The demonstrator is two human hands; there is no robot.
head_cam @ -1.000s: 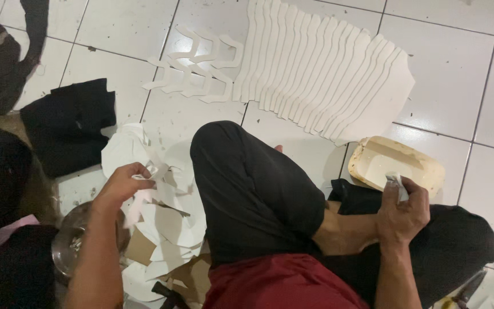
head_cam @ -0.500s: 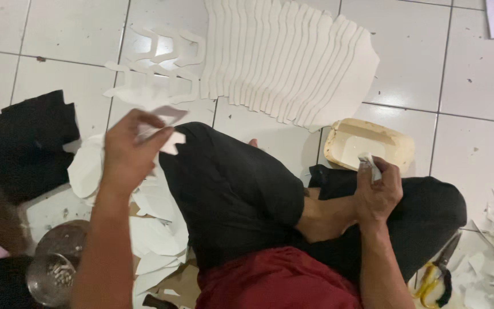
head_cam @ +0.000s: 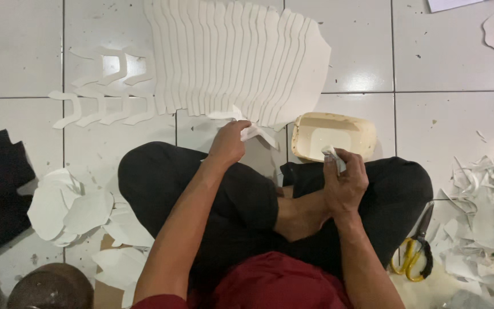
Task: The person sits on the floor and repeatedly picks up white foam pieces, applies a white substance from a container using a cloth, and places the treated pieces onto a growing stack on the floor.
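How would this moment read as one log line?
left hand: holds white cut-out | right hand: grips small applicator | beside: cream tray

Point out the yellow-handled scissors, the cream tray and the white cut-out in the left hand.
yellow-handled scissors (head_cam: 411, 258): head view, on a handle loop.
cream tray (head_cam: 307, 130): head view, on its left rim.
white cut-out (head_cam: 258, 133): head view, on the part past the fingers.
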